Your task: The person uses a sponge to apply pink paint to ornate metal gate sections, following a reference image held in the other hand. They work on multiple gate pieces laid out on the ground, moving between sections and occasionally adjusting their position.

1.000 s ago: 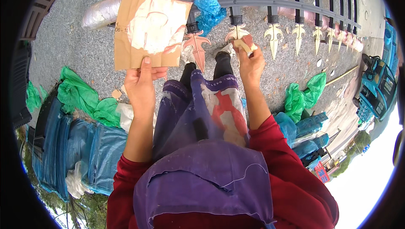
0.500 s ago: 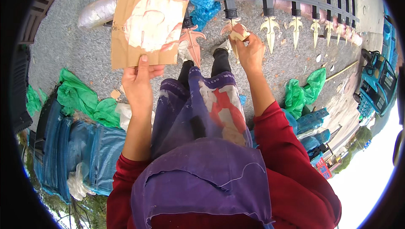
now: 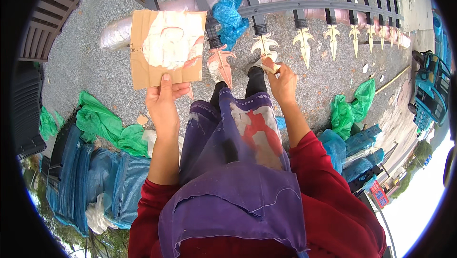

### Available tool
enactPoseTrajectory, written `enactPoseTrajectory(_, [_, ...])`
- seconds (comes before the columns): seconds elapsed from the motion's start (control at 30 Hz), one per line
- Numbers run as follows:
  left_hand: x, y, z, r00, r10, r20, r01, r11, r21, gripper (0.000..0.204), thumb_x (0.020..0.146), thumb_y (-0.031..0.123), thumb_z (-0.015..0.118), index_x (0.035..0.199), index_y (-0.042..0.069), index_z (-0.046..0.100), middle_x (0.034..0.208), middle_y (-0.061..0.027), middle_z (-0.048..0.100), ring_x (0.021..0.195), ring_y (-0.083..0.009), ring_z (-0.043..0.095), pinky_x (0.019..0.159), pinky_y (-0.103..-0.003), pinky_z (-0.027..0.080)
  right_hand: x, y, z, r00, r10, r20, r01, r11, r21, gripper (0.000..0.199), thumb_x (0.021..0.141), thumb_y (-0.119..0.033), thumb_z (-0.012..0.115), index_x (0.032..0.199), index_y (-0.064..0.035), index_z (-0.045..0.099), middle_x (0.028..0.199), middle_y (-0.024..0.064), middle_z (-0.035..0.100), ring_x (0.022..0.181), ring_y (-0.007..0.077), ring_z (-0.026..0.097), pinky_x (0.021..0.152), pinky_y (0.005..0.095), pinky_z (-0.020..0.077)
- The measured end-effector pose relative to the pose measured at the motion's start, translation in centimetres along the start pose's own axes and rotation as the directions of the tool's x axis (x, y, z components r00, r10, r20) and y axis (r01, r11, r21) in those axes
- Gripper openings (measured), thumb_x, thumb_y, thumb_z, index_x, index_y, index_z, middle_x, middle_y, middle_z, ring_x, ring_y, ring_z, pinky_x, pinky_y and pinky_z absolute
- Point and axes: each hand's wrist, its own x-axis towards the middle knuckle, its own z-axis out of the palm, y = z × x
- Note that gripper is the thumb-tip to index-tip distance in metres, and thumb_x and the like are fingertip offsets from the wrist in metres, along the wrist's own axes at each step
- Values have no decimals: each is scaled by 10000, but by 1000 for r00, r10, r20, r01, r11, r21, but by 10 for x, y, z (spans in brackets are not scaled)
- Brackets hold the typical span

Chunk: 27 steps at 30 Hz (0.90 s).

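My left hand [image 3: 164, 103] grips the lower edge of a square piece of cardboard [image 3: 143, 75], thumb on top; a wet-looking, shiny pinkish paint patch [image 3: 173, 37] covers much of it. In my right hand [image 3: 284, 84] a small pale sponge block [image 3: 270, 65] with a pinkish face is pinched between the fingers. It is at the lower blade of a pale gold spearhead finial [image 3: 264, 45], and whether it touches cannot be made out. To the left of that finial, another finial [image 3: 221, 64] is coppery pink all over.
The finials end the bars of a dark metal fence panel [image 3: 304, 5], propped on a plastic-wrapped roll [image 3: 116, 33]. Several gold finials [image 3: 303, 46] continue rightward. Blue plastic [image 3: 229, 15] is tied on the rail. Green sheeting [image 3: 102, 117] and blue-wrapped bundles [image 3: 100, 177] lie behind me; a vehicle [image 3: 431, 89] stands right.
The view has shifted, so the fence sits lower in it. My right hand with the sponge has gone from the finial's crosspiece down toward its tip. The cardboard stays in my left hand.
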Motion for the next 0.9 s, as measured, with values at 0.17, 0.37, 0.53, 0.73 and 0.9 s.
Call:
enactPoseTrajectory(0.17, [22, -3, -23, 998, -60, -17, 57, 990, -126, 221, 948, 194, 553, 1034, -9, 563, 855, -117, 661, 702, -186, 670, 609, -285, 573, -32, 11, -42, 990, 118, -73, -105, 982, 157, 244, 757, -178, 708, 868, 1, 583, 800, 157, 625, 722, 330, 591, 691, 413, 444])
enactPoseTrajectory(0.37, [63, -16, 0, 959, -199, 205, 236, 956, -177, 232, 933, 211, 583, 1046, 8, 569, 860, -94, 653, 697, -181, 664, 618, -288, 571, 0, -12, -62, 992, 122, 18, -115, 864, 490, 337, 835, -68, 681, 1112, 29, 517, 868, 77, 660, 658, 82, 550, 586, 239, 428])
enactPoseTrajectory(0.53, [90, -41, 23, 934, -266, 240, 316, 926, -205, 212, 925, 214, 596, 1042, 43, 551, 855, -86, 642, 726, -185, 665, 627, -294, 575, 41, -60, -72, 980, 98, 173, -199, 511, 836, 269, 899, -186, 616, 1109, -20, 595, 964, 7, 642, 823, 63, 532, 761, 234, 414])
enactPoseTrajectory(0.73, [107, -61, 19, 905, -319, 280, 374, 911, -172, 225, 931, 222, 589, 1051, 41, 532, 930, -98, 628, 790, -204, 663, 667, -309, 576, 100, -77, -78, 886, -89, 455, -355, 499, 791, 334, 888, -151, 602, 1174, 17, 567, 1007, 84, 661, 910, 139, 594, 819, 286, 444])
enactPoseTrajectory(0.9, [106, -58, 19, 897, -345, 275, 388, 914, -118, 278, 950, 230, 556, 1109, 3, 534, 956, -94, 630, 791, -185, 659, 682, -285, 572, 113, -122, -56, 876, -163, 454, -256, 641, 724, 335, 861, -132, 655, 1121, 40, 530, 972, 103, 643, 877, 153, 613, 833, 291, 466])
